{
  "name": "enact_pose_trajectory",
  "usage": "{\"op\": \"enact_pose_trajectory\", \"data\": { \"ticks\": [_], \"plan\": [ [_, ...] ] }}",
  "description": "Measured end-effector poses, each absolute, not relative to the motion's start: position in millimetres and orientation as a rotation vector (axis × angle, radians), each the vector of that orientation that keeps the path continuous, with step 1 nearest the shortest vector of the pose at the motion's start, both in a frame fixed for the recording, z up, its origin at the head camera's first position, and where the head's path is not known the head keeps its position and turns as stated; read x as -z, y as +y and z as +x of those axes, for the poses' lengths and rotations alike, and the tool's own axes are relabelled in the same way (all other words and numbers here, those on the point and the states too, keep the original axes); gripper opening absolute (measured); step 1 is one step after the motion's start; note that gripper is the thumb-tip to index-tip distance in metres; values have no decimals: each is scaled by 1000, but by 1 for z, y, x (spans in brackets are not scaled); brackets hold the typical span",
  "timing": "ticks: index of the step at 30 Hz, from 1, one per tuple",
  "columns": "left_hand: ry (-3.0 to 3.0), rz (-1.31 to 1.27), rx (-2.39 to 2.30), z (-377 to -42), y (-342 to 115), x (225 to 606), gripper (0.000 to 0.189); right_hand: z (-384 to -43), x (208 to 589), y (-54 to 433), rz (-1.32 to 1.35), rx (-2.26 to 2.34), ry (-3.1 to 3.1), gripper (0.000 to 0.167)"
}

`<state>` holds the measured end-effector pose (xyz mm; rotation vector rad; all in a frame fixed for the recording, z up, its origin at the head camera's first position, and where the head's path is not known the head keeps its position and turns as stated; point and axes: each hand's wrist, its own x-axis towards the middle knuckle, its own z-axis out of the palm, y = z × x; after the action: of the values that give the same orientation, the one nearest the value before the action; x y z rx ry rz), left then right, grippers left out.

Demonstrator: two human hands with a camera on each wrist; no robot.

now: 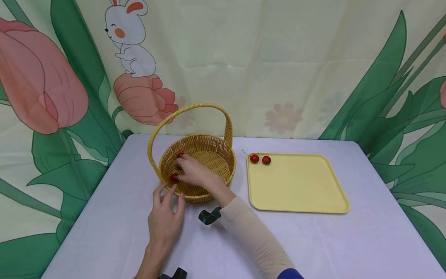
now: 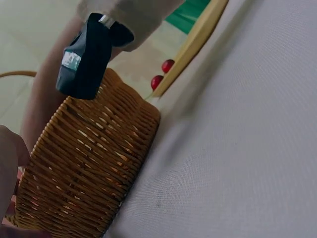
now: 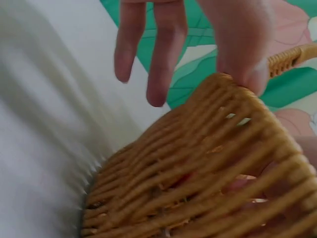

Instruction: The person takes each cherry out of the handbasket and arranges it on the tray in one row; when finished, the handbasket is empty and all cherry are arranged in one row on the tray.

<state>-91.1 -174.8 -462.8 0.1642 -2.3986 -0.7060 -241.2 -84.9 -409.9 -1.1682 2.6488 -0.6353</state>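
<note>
On the table (image 1: 118,232), the basket (image 1: 198,198) is standing just ahead of the left hand (image 1: 166,219), which is touching its near left rim. The right hand (image 1: 195,170) is sitting inside it, one cherry (image 1: 174,178) lying at the thumb, another (image 1: 180,154) just beyond the fingers. Over to the right of both hands, I'm seeing the tray (image 1: 299,186) lying, two more cherries (image 1: 266,160) resting in its far left corner. Behind it all, a curtain (image 1: 223,73) is hanging.

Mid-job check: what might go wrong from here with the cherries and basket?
The right hand reaches in beside cherries in the basket, so it might knock or bruise one. The left hand is at the basket's near side; leaning on it could tip it. Two more cherries sit near a corner of the tray, so a bump might roll them off.
</note>
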Motion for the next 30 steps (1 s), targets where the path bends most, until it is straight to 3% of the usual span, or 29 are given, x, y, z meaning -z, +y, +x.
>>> {"op": "enact_pose_trajectory", "data": {
  "ticks": [8, 17, 24, 30],
  "plan": [
    [-2390, 158, 707, -92, -174, 462, 39, -238, 417, -92, -1191, 427, 2622, 40],
    [-2380, 148, 712, -91, -174, 462, 38, -237, 423, -94, -1209, 414, 2584, 41],
    [-2375, 145, 716, -92, -175, 463, 38, -236, 423, -94, -1310, 419, 2513, 28],
    [-2386, 148, 709, -92, -175, 463, 39, -236, 422, -89, -1348, 408, 2490, 30]
  ]
}}
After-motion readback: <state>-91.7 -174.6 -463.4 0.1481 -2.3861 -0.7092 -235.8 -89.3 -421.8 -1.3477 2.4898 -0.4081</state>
